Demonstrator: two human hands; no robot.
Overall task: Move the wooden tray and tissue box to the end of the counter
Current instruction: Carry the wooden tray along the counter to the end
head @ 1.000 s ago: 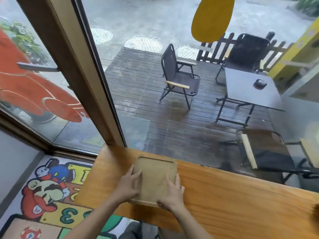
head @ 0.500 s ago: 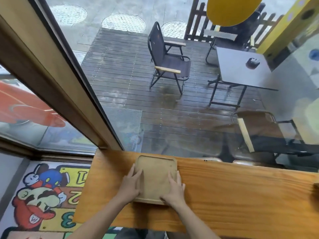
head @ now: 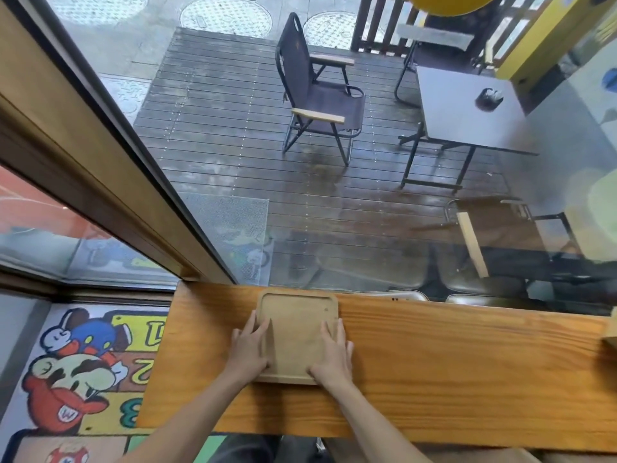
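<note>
A pale wooden tray [head: 297, 332] with rounded corners lies flat on the orange wooden counter [head: 450, 372], near the counter's left end and close to the window side. My left hand [head: 248, 354] grips its left edge, fingers lying over the rim. My right hand [head: 332, 357] holds its right edge the same way. At the far right edge of the view a small tan corner [head: 611, 335] of something rests on the counter; I cannot tell whether it is the tissue box.
A glass window runs along the counter's far side, with a thick wooden frame post [head: 110, 182] at the left. Past the counter's left end lies a cartoon floor mat [head: 83, 372]. Outside are a folding chair [head: 317, 91] and a dark table [head: 464, 111].
The view has tilted down and shifted; both hands keep holding the tray's sides, and the tray stays near the counter's left end by the window.
</note>
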